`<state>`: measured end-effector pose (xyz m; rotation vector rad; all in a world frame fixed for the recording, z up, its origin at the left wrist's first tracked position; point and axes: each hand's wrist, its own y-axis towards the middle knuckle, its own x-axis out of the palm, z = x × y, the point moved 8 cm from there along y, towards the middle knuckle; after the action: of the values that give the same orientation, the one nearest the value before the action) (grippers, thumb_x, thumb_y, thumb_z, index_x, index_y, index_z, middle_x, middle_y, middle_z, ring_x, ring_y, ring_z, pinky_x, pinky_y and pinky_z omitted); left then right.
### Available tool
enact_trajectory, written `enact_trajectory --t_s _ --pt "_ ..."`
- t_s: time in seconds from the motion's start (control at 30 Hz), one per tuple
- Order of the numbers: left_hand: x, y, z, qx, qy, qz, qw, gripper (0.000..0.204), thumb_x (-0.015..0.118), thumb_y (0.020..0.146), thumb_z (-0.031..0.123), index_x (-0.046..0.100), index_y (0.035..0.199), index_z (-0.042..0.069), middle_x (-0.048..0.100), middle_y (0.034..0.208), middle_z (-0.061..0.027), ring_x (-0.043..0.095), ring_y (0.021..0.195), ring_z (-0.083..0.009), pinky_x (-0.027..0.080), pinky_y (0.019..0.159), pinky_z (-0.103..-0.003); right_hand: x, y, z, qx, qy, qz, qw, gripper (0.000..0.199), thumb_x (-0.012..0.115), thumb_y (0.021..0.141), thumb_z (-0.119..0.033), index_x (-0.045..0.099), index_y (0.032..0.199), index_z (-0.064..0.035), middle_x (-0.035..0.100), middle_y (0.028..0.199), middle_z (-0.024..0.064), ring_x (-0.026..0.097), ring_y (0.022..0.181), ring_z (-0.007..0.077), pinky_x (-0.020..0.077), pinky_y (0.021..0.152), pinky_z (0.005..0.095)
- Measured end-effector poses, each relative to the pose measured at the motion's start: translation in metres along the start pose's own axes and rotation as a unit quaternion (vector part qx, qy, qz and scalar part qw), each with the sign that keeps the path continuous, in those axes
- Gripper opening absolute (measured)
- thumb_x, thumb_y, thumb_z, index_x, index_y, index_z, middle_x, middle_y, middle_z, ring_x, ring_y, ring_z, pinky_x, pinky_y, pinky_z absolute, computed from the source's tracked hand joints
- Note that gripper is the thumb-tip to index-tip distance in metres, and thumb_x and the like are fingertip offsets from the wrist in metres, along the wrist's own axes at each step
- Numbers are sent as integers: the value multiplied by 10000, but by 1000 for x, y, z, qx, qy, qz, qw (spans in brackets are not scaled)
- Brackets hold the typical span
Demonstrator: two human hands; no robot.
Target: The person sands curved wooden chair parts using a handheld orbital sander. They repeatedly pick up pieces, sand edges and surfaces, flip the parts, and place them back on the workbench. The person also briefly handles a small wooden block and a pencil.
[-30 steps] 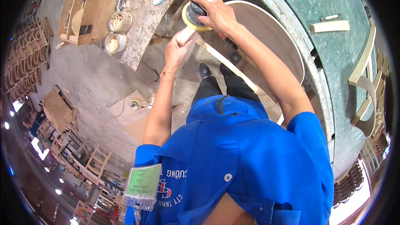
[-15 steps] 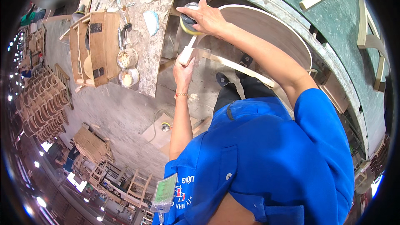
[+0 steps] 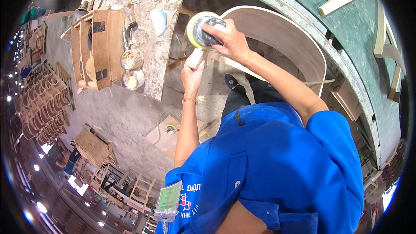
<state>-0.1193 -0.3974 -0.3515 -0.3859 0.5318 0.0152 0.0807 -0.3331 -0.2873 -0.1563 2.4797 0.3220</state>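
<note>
In my right hand (image 3: 232, 41) is a round sander (image 3: 207, 29) with a dark body and a yellowish pad rim, the fingers spread over its top. The sander is tilted, its pad edge facing left. My left hand (image 3: 192, 76) is closed round a narrow pale piece (image 3: 196, 56), whose upper end meets the lower rim of the sander in view; whether they touch I cannot tell. What this piece belongs to is hidden. Just right of the sander stands a large curved wooden panel (image 3: 277, 28) with a pale edge, bent into a U shape.
A stained board table (image 3: 151, 56) at the left carries a wooden box frame (image 3: 108, 47), tubs of pale paste (image 3: 132, 59) and a light blue mask (image 3: 158, 21). At the right runs a green bench (image 3: 364, 26) with a wood block (image 3: 338, 1). Another sander (image 3: 171, 129) lies low behind my left arm.
My right hand has moved the sander slightly right and down and tilted it, so more of its round face shows. The curved panel shows more of its inside. My left hand stays nearly in place.
</note>
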Motion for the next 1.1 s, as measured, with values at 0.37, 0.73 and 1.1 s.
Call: enact_trajectory --t_s 0.37,0.73,1.1 --pt "-4 10 -7 43 24 22 999 379 759 805 145 623 1142 35 686 1029 -40 619 921 -107 491 814 -269 17 86 2 -22 -84 -282 956 760 717 651 -130 510 1357 -315 600 1023 219 626 887 368 537 776 428" --pt "2 5 1 63 17 10 998 343 753 821 146 619 1103 3 680 1008 -28 607 899 -85 484 814 -255 57 127 20 -13 -135 -446 885 820 713 572 -161 516 1364 -233 653 1163 115 636 1011 300 523 834 382" --pt "1 5 -12 33 37 21 999 419 762 799 181 611 1165 45 698 1029 -68 643 920 -134 495 816 -291 19 53 -11 13 -63 -141 988 733 713 751 -203 424 1381 -440 510 996 231 635 799 369 566 702 420"
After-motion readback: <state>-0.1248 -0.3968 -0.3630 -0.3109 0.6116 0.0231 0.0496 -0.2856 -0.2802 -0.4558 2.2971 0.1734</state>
